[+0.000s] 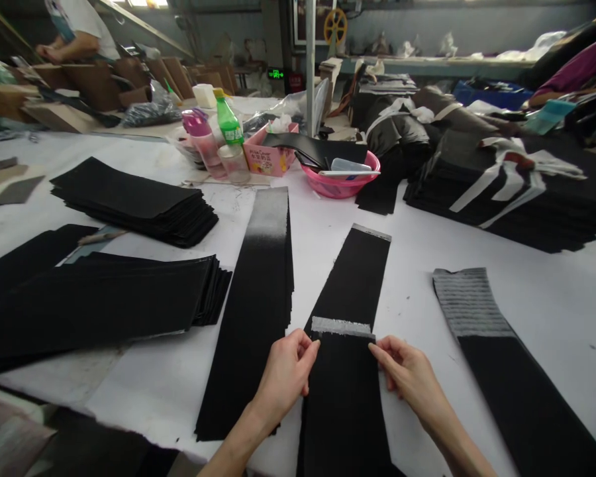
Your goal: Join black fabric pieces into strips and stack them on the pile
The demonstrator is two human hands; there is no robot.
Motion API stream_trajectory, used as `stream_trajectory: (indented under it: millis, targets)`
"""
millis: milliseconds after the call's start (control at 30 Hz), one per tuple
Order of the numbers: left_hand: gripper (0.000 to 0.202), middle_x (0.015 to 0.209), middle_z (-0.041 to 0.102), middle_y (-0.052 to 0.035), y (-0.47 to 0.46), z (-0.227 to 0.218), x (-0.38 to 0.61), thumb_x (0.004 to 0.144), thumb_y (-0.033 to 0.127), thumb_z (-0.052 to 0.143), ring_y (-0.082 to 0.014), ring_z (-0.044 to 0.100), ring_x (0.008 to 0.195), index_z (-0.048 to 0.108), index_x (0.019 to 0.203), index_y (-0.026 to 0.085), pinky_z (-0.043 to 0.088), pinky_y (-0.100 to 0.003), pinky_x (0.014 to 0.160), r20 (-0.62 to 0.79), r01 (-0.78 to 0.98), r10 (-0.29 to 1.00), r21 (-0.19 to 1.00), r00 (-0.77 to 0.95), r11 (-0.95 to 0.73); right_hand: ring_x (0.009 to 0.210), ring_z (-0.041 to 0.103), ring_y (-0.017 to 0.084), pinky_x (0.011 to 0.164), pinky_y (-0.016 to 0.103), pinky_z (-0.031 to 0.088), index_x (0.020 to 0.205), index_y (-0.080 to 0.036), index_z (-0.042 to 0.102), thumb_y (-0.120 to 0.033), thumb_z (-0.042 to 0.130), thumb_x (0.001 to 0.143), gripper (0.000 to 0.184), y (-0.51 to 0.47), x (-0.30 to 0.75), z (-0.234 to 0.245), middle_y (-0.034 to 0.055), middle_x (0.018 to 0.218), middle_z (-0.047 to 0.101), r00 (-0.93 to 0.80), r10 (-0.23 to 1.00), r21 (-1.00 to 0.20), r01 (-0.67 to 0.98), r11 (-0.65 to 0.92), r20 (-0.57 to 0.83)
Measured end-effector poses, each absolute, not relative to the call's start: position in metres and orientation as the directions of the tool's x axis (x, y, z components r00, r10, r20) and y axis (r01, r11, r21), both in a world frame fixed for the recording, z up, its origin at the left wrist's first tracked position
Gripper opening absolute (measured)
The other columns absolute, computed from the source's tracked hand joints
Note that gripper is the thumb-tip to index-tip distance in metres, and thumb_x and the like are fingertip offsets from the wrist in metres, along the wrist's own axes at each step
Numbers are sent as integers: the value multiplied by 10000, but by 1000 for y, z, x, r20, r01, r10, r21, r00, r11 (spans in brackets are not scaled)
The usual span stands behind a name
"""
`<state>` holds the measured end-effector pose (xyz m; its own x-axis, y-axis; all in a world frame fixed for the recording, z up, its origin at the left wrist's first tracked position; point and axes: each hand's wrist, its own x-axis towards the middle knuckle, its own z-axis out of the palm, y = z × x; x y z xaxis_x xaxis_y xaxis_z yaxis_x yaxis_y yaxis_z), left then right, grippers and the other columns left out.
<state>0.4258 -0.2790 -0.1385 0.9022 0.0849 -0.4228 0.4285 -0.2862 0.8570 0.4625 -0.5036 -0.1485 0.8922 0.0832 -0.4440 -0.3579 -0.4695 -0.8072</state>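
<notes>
My left fingers [308,353] and right fingers [383,356] pinch the black strip [345,404], seemingly aligning it; next probably needs level placing.

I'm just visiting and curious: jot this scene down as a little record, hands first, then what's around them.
Left hand: pinching a black strip at its far left corner
Right hand: at its far right corner
Just beyond: pale band
Left side: black stacks
Right side: grey-ended strip
Farther back: pink tub, green bottle
Surface: white tabletop
</notes>
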Motion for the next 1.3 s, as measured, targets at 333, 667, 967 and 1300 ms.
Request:
stream_trajectory:
  millis: [333, 667, 967, 1300]
  targets:
    - [354, 388, 425, 88, -280, -136, 430, 914, 503, 430, -87, 429, 275, 448, 711, 214, 258, -151, 292, -443, 456, 122, 820, 888, -347, 315, 392, 76, 342, 174, 262, 665, -198, 505, -541, 496, 863, 396, -499, 469, -147, -52, 372, 467, 858, 94, -780, -406, -477, -504]
    - [366, 421, 463, 70, -281, -141, 433, 911, 521, 410, -120, 490, 287, 433, 707, 219, 253, -170, 276, -437, 456, 143, 794, 888, -403, 299, 440, 78, 350, 180, 317, 701, -205, 512, -485, 485, 889, 338, -501, 473, -154, -64, 408, 500, 878, 86, -768, -359, -530, -471]
    - [372, 439, 451, 71, -282, -144, 434, 915, 519, 393, -120, 491, 303, 417, 689, 225, 293, -177, 280, -443, 456, 148, 751, 884, -477, 316, 491, 74, 362, 180, 341, 706, -204, 503, -456, 482, 884, 309, -498, 474, -153, -48, 522, 605, 876, 68, -755, -370, -542, -478]
    - [381, 460, 469, 65, -281, -146, 432, 925, 522, 380, -105, 473, 311, 434, 698, 220, 268, -181, 319, -429, 432, 125, 758, 895, -488, 318, 518, 80, 350, 177, 336, 718, -200, 504, -424, 478, 876, 275, -497, 476, -152, -28, 549, 639, 874, 49, -746, -381, -547, -483]
